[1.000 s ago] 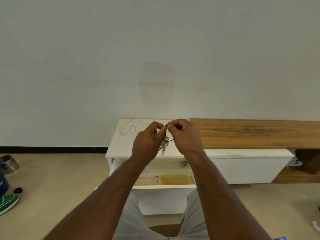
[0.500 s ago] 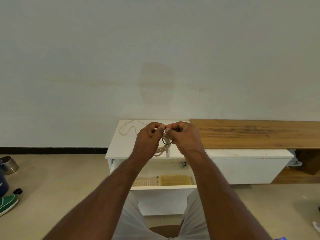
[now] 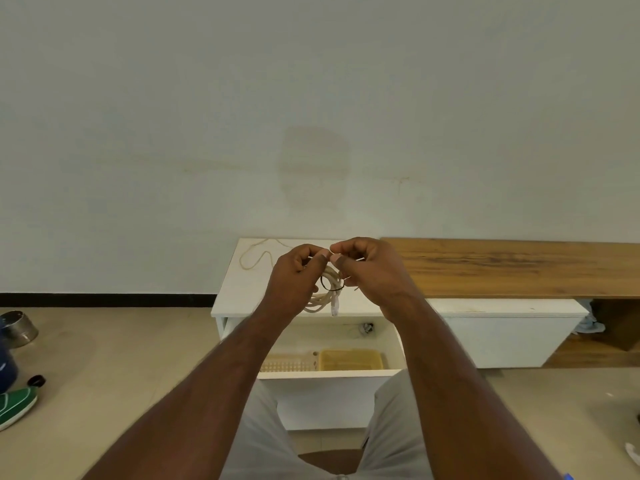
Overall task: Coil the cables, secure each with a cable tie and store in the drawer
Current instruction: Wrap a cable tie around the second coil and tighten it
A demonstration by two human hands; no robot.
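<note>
1. Up front, both hands meet above the white cabinet [image 3: 239, 292], fingertips touching.
2. The left hand [image 3: 294, 278] is curled round a coiled cream cable [image 3: 323, 299], whose loops hang below the fingers with a white plug at the bottom.
3. The right hand [image 3: 370, 268] pinches a thin dark tie [image 3: 330, 285] looped round the coil.
4. A second cable [image 3: 254, 259] lies loose on the cabinet top, behind the left hand.
5. Below the hands the drawer [image 3: 329, 374] stands open, with a yellow tray [image 3: 349, 358] and a pale slotted tray [image 3: 287, 363] side by side inside.
6. A wooden bench [image 3: 519, 268] runs off to the right.
7. A green shoe [image 3: 15, 407] and a steel bowl [image 3: 17, 327] sit on the floor at the left.
</note>
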